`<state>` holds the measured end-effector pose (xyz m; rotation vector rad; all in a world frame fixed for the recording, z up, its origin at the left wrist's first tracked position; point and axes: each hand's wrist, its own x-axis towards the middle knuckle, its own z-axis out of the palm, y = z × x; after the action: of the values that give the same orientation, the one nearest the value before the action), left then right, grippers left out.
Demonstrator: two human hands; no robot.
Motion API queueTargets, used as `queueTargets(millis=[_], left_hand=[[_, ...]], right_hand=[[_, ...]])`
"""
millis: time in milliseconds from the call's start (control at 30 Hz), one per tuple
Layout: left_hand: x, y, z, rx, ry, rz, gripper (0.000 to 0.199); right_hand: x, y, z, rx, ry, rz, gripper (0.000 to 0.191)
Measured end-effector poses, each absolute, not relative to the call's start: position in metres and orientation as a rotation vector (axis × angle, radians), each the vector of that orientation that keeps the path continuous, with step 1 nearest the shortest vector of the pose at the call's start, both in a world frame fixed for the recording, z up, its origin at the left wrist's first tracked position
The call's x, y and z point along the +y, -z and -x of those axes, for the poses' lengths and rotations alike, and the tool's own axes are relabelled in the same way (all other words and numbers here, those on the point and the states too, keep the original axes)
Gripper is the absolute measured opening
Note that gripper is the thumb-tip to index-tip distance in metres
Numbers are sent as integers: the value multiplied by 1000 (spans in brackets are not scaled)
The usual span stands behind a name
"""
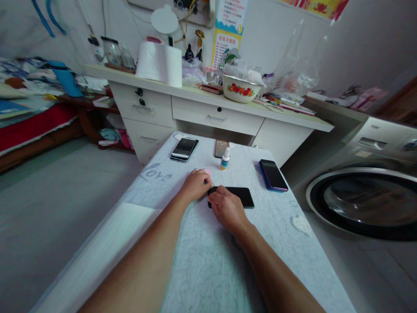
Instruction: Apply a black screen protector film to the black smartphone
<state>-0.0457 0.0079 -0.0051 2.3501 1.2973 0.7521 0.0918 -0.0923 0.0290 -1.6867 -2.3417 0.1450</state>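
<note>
I log the black phone (243,197) flat on the desk (202,248), long axis crosswise, extending rightward from the nearer right hand (227,208) over its left end, left hand (196,183) just beside; whether either grip is clenched or grasping, I cannot tell.

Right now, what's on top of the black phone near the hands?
The right hand is over the left part of the black phone, hiding whatever lies beneath. The phone's right part is uncovered.
</note>
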Motion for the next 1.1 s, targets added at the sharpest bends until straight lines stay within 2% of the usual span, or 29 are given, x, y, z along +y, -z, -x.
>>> queueTargets(millis=[700,1100], left_hand=[[5,-2,45,1316,-727,-2321,10],[6,1,46,1299,-753,-2331,10]], right_hand=[[-98,-29,-100,-2357,-289,1584,16],[-96,-29,-106,-2287,-189,1744,15]])
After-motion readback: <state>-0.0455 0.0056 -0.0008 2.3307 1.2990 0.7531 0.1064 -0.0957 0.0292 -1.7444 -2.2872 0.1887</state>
